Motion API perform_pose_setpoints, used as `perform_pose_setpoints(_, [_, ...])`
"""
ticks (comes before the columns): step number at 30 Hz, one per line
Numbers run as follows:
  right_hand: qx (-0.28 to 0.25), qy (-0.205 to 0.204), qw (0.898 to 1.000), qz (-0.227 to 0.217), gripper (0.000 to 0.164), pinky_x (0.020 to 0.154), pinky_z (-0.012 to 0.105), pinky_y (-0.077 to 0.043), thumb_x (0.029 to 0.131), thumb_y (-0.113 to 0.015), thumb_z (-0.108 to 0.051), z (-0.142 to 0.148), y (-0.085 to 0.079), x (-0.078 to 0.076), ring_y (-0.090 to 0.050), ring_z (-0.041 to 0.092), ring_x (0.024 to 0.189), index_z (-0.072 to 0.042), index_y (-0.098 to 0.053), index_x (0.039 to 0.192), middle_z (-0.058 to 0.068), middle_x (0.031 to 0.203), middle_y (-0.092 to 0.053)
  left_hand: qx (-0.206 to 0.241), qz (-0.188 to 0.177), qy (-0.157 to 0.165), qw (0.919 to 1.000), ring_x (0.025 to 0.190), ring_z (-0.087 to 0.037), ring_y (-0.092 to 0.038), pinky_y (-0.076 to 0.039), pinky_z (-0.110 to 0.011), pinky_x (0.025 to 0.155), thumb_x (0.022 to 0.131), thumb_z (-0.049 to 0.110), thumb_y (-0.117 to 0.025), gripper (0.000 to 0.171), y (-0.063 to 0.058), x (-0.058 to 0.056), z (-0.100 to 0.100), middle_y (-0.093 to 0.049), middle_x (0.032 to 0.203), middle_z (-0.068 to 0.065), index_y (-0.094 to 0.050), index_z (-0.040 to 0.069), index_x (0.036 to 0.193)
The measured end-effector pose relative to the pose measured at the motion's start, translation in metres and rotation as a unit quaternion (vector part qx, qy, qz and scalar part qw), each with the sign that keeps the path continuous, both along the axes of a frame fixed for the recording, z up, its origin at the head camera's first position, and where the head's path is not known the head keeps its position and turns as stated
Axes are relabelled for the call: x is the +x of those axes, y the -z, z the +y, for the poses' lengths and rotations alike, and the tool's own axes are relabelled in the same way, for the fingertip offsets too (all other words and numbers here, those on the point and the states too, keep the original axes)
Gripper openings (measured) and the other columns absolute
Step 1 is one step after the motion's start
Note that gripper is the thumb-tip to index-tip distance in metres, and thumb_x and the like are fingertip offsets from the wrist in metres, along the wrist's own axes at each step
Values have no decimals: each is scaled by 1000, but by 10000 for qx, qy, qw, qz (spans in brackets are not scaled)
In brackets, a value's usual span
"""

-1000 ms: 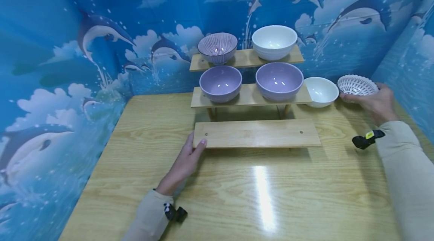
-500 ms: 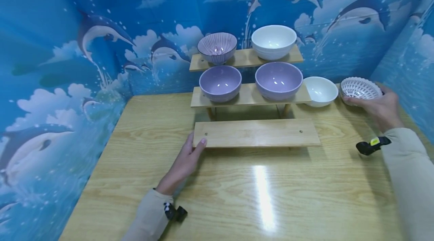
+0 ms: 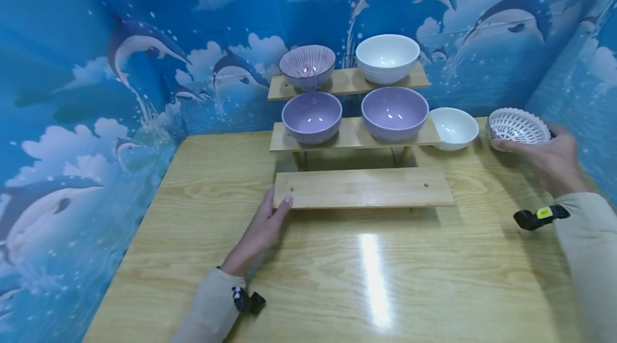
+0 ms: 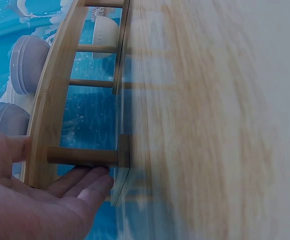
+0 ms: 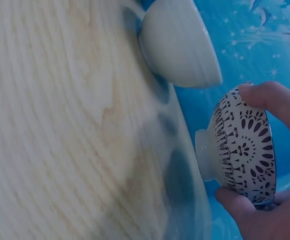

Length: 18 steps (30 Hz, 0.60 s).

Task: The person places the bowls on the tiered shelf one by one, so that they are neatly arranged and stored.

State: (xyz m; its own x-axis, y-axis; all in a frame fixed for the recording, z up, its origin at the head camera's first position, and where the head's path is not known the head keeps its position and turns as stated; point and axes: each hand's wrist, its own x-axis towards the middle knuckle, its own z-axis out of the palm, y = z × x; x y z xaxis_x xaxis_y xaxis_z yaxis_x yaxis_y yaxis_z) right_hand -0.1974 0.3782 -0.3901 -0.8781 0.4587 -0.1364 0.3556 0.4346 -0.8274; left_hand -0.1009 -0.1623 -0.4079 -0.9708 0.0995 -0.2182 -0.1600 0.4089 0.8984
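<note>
My left hand [image 3: 257, 233] grips the left end of the lowest step of a three-tier wooden stand [image 3: 361, 187]. Its thumb lies over the board's edge, and in the left wrist view the fingers [image 4: 87, 182] reach underneath beside a round leg. At the far right, my right hand [image 3: 554, 163] holds a small patterned bowl [image 3: 518, 126] by its sides, thumb against the rim. The right wrist view shows dark petal-like motifs on this bowl [image 5: 242, 145] and its foot raised a little over the table. A plain white bowl [image 3: 453, 128] stands on the table just left of it.
Two purple bowls [image 3: 312, 118] sit on the middle tier. A striped bowl [image 3: 307, 67] and a white bowl [image 3: 388, 59] occupy the top tier. A blue dolphin-print curtain [image 3: 231, 10] borders the wooden table [image 3: 308, 278] at the back and sides.
My right hand has moved slightly right and toward me with the patterned bowl, widening the gap to the white bowl. My left hand keeps its place on the stand.
</note>
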Motion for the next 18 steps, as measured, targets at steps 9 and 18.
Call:
perform_pose_setpoints(9, [88, 183, 9998, 89, 115, 119, 43, -33, 84, -80, -46, -9, -12, 17, -25, 30, 149, -8, -5, 163, 19, 166, -13, -80, -16, -67, 9999, 152, -33, -17, -17, -53, 122, 107, 52, -41, 72, -1, -1, 1, -16, 168, -10, -11, 20, 164])
perform_pose_setpoints(18, [244, -136, 9987, 432, 110, 114, 28, -37, 88, -78, -37, -21, -22, 42, -23, 31, 150, -11, -2, 163, 21, 167, -9, -50, -58, -33, 10000, 153, -34, -16, -15, -54, 122, 106, 53, -41, 74, 0, 0, 1, -15, 168, -11, -10, 20, 164])
